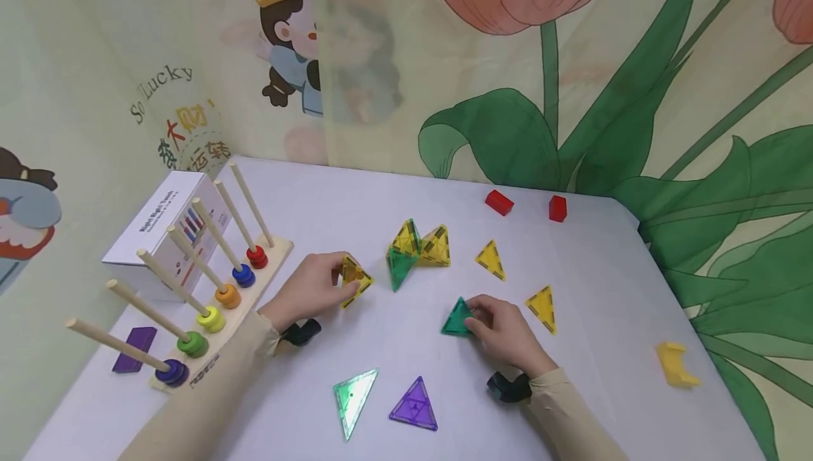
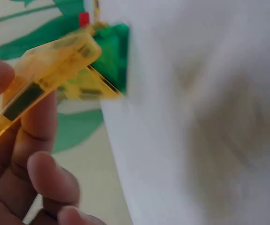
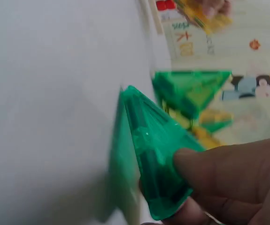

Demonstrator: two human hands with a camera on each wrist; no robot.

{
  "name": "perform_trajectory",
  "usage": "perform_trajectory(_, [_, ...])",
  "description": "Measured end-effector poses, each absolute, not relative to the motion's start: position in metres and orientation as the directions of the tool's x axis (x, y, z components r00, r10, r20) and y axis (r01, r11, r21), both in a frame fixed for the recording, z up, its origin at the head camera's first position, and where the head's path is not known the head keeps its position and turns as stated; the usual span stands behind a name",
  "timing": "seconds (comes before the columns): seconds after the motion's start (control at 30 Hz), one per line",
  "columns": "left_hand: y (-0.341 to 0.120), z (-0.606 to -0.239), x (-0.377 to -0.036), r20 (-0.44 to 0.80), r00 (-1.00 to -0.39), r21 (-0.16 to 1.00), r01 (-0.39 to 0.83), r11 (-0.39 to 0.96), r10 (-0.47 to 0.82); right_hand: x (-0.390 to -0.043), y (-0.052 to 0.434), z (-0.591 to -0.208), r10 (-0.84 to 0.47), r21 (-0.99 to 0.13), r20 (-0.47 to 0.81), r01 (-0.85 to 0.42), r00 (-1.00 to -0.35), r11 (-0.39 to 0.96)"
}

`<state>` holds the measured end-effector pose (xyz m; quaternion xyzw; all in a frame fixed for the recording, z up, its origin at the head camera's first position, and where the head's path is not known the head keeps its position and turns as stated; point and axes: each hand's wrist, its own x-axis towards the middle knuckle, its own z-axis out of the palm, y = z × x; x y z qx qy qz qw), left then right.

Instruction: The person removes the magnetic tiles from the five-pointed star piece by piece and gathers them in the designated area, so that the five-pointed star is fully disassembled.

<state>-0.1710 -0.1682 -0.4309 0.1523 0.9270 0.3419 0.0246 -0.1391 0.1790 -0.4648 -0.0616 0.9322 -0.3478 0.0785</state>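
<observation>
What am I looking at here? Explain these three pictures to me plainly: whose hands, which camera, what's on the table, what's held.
A person works bare-handed at a white table. The wide picture comes from a head-worn camera; the two close-ups come from cameras on each wrist. The left hand pinches a yellow translucent triangular tile. The right hand grips a green translucent triangular tile. Between them stands a small cluster of joined yellow and green tiles. Loose triangles, two red blocks and a wooden peg rack with coloured rings lie around.
</observation>
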Motion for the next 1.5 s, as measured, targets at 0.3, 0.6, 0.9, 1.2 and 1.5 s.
perform_trajectory(0.3, [-0.196, -0.451, -0.181, -0.18, -0.974, 0.534, 0.019, 0.845, 0.136, -0.115, 0.246, -0.457, -0.011, -0.474, -0.141, 0.058, -0.99, 0.879])
perform_trajectory(0.6, [-0.204, -0.444, -0.187, -0.15, -0.986, 0.33, 0.014, 0.944, 0.067, -0.117, 0.245, -0.458, -0.007, -0.444, -0.059, 0.02, -0.998, 0.896])
perform_trajectory(0.9, [-0.178, -0.426, -0.208, -0.019, -0.977, 0.426, 0.185, 0.886, 0.213, -0.133, 0.213, -0.449, -0.039, -0.449, -0.011, -0.03, -0.999, 0.893])
perform_trajectory(1.2, [-0.136, -0.42, -0.27, -0.01, -0.893, 0.621, 0.347, 0.703, 0.45, -0.17, 0.143, -0.439, -0.153, -0.499, -0.122, -0.073, -0.981, 0.863])
perform_trajectory(1.5, [-0.115, -0.423, -0.286, -0.093, -0.833, 0.658, 0.361, 0.661, 0.546, -0.189, 0.09, -0.437, -0.211, -0.471, -0.086, -0.147, -0.974, 0.87])
